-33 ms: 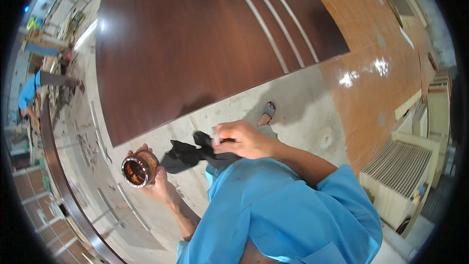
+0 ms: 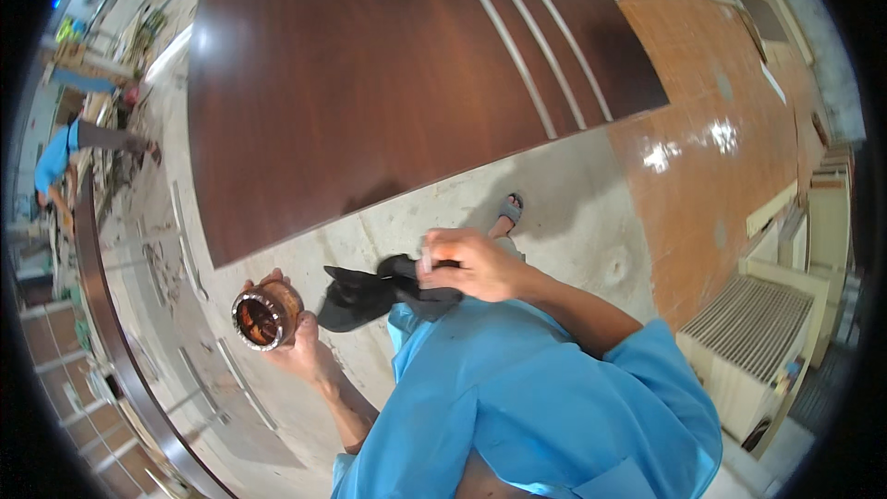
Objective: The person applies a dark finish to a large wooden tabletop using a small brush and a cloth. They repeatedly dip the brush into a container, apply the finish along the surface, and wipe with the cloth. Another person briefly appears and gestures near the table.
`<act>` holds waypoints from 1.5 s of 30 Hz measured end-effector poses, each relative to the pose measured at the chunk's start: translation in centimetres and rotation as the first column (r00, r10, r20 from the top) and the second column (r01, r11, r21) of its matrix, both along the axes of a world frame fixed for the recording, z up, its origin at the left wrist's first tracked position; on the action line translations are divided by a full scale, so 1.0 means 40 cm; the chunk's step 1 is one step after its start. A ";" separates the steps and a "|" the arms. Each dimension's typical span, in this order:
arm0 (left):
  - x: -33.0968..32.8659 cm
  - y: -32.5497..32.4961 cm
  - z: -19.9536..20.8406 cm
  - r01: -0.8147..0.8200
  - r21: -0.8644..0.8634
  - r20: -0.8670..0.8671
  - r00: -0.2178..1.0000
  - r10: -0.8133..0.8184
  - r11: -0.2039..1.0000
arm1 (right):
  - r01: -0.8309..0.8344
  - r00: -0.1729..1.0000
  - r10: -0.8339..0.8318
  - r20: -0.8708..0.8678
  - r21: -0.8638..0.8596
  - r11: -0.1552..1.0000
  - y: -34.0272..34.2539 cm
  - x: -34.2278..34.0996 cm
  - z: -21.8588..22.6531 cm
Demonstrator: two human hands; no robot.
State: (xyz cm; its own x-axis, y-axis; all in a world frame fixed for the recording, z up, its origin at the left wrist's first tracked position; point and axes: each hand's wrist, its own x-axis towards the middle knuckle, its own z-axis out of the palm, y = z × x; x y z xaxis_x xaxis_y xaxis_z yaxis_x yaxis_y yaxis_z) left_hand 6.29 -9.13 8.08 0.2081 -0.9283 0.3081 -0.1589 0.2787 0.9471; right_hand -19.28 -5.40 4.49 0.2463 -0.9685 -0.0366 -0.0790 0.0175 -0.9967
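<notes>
My left hand (image 2: 307,351) is wrapped round a small brown-stained jar (image 2: 294,303), tilted so that its open mouth shows dark reddish-brown liquid inside. To the right of the jar, my right hand (image 2: 476,263) is closed on a black cloth (image 2: 356,300), which hangs out toward the jar without clearly touching it. Something small and pale shows at the right fingertips, too blurred to name. An orange patch lies across those fingers. Beyond both hands is a large dark brown wooden panel (image 2: 370,83) with three pale strips; neither hand touches it.
Brown boards (image 2: 711,129) lie at the right, near a cream cabinet piece with a slatted panel (image 2: 748,323). A long dark plank (image 2: 125,351) runs down the left side. A co-worker in a blue shirt (image 2: 55,162) bends over at the far left. My sandalled foot (image 2: 510,208) stands on concrete.
My right hand and the black cloth have shifted slightly to the right, away from the jar. The left hand keeps its hold on the jar, almost unmoved.
</notes>
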 end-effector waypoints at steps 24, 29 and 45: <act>-0.577 -0.018 0.039 0.725 0.112 -0.094 0.688 -0.719 0.679 | 0.936 -0.093 -0.919 0.383 0.348 0.050 0.300 -0.542 -0.054; -0.881 0.001 0.060 0.785 0.146 -0.092 0.617 -0.782 0.602 | 0.927 -0.093 -0.933 0.348 0.373 0.046 0.313 -0.727 -0.092; -1.244 -0.015 0.048 0.734 0.044 0.084 0.673 -0.735 0.678 | 0.789 0.301 -0.893 0.334 0.439 0.430 0.227 -0.928 -0.168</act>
State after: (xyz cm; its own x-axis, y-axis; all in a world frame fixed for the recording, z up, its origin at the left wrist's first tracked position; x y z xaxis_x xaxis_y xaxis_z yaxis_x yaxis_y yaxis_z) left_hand -43.46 -9.75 9.99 -0.5688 -0.7722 0.2833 0.0127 0.3361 0.9417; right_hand -56.39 3.68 -2.23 -0.6705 -0.6412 -0.3733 0.5240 -0.0530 -0.8501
